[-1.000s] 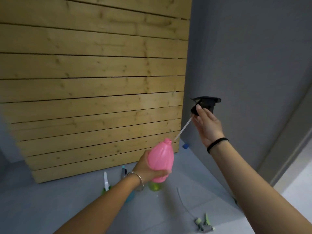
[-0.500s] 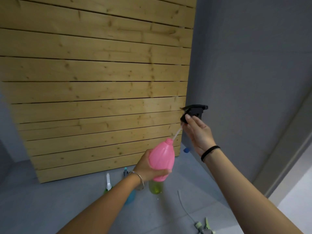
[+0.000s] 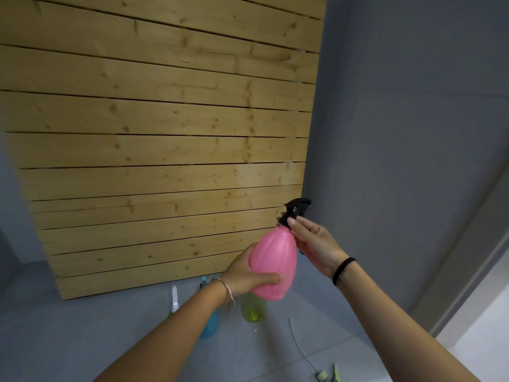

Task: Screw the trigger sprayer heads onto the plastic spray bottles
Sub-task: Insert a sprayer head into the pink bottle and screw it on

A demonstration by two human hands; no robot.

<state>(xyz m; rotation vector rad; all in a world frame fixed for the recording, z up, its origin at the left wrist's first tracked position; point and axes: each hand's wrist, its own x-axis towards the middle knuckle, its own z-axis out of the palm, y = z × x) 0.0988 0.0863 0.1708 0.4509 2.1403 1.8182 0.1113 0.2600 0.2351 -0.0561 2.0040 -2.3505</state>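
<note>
Left grip (image 3: 248, 274) curled rnd pink bottle (image 3: 275, 260); right grip (image 3: 314, 244) pinches black sprayer head (image 3: 296, 209) at neck, contact partly hidden. Yellow-green bottle (image 3: 253, 310) half behind it; loose sprayer (image 3: 327, 375) cut off btm edge.

Pink bottle (image 3: 274, 263) tilted, midair — black sprayer head (image 3: 296, 209) seated on neck.

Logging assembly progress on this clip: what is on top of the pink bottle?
A black sprayer head sits on the neck of the pink bottle, right hand pinching its collar; left hand grips the body. Fingers hide whether threads have caught.
</note>
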